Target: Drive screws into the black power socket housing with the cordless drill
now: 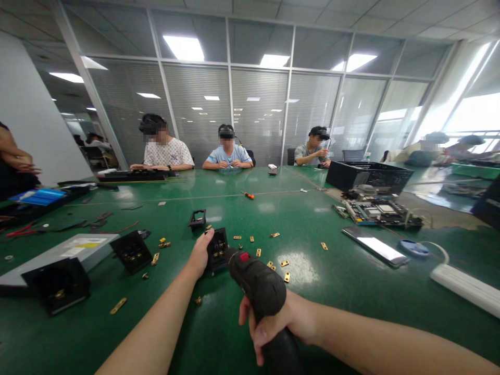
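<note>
My left hand grips the left side of a black plastic housing with brass parts inside, standing on the green table. In my right hand is a black cordless drill with a red switch on top. The drill's front end points at the housing's open face; whether the bit touches a screw is hidden. Left of my left hand stand two similar black housings, one nearer and one farther. A black square frame sits just behind. Several small brass plates lie scattered to the right of the housing.
A grey metal box lies at left among cables. On the right are a phone, a white power strip, a circuit board and a black computer case. An orange screwdriver lies farther back. Several people sit across the table.
</note>
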A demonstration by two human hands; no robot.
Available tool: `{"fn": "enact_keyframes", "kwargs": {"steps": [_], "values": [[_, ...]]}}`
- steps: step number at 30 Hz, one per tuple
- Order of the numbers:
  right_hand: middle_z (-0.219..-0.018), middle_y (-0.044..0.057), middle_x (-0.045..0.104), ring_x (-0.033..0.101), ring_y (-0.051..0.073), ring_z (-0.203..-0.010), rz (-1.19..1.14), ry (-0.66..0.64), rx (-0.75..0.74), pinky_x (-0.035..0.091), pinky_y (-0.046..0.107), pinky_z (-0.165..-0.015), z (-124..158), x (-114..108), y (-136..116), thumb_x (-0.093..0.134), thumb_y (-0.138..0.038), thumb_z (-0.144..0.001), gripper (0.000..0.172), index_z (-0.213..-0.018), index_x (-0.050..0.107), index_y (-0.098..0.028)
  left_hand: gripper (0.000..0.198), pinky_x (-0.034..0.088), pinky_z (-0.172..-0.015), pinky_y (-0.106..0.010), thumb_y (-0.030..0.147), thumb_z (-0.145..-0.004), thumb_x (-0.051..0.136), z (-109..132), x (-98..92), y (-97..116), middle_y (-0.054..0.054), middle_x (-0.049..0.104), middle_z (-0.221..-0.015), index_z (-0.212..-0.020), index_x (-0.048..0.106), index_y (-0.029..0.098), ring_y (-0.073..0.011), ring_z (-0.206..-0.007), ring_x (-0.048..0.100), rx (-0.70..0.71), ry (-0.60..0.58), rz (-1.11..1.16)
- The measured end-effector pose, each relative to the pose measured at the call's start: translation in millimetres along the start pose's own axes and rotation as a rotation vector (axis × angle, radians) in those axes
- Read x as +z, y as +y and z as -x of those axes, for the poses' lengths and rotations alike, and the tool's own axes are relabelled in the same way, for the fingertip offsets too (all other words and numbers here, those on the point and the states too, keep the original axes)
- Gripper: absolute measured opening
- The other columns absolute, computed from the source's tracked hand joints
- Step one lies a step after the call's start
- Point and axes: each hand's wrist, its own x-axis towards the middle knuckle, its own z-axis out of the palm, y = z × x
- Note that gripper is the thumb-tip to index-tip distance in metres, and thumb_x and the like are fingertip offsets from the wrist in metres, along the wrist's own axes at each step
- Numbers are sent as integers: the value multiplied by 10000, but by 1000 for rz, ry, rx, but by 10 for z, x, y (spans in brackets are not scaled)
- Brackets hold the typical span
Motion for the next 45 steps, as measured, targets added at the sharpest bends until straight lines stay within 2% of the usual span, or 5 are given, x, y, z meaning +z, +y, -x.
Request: {"fn": "enact_keyframes", "kwargs": {"steps": [7,13,26,45], "values": [[-552,22,659,607,160,-468,32,-24,-12,453,257,-515,-19,-9,-11,858,-254,-446,462,-819,624,-115,511,548,-589,-377,630,-765,604,-32,-28,-16,-101,726,-750,-921,622,143,-259,-620,692,-35,8,-5],[-542,24,661,618,175,-468,-1,7,-3,444,249,-484,-11,5,4,844,-241,-426,458,-810,627,-121,518,540,-554,-366,644,-753,604,-21,-15,-7,-106,723,-730,-886,624,143,-256,-589,683,-40,13,-7],[-536,21,670,624,153,-464,-19,19,6,447,216,-471,31,70,-13,841,-205,-444,437,-823,649,-106,510,555,-625,-359,635,-737,644,-1,2,-19,-77,713,-723,-883,633,147,-231,-613,689,-34,49,44],[-599,32,687,643,169,-508,-39,11,-13,481,247,-511,55,54,30,809,-180,-486,424,-873,649,-118,545,538,-630,-352,666,-733,635,-40,-34,-87,-90,712,-720,-868,639,138,-231,-610,682,4,17,37]]}}
